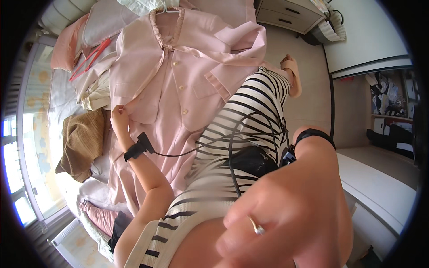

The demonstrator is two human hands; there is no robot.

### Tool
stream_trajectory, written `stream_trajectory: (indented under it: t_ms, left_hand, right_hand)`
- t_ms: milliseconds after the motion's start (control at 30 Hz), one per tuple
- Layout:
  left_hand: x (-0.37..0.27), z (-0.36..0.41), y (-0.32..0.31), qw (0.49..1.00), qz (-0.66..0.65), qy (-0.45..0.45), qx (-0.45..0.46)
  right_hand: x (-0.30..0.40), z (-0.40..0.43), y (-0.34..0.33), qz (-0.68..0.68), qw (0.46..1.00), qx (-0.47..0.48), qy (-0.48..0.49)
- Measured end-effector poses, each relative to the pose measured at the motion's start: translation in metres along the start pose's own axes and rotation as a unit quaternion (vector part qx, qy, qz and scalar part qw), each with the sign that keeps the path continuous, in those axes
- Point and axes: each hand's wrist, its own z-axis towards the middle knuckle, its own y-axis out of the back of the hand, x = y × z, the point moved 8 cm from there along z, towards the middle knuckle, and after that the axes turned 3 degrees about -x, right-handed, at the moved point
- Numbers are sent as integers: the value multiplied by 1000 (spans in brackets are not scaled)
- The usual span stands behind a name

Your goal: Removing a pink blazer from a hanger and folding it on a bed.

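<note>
A pink buttoned jacket [144,73] with a gathered collar and a ribbon tie lies on the bed, on a white hanger [166,10]. Pink fabric [167,150] extends below its hem. My left hand [120,115] pinches the end of one ribbon tail near the jacket's lower left edge. The other ribbon tail [218,57] runs across the jacket to the right. Close to the camera, my right hand [268,214] is raised in front of my chest with curled fingers and a ring; whether it holds anything is hidden.
A brown knit garment [83,140], a coral strap [90,62] and pillows [100,28] lie on the bed. A black cable [231,160] loops over my striped dress from the wrist device. A drawer cabinet [285,13] and an open wardrobe [355,114] are at the right.
</note>
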Motion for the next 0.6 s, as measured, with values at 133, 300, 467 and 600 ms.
stream_trajectory:
  t_ms: [133, 300, 467, 600]
  left_hand:
    - [-12, -2, -3, 1000, -18, -17, -3]
    - [-18, -4, -3, 1000, -1, -27, -16]
    - [-24, -9, -1, 999, -11, -45, -26]
    - [-36, -1, -3, 997, -49, -56, -15]
  right_hand:
    - [1, 2, 12, 102, 993, -37, -37]
    - [5, 8, 26, 201, 975, -71, -64]
    - [5, 16, 36, 245, 962, -91, -77]
    - [-48, 3, 40, 123, 984, -70, -106]
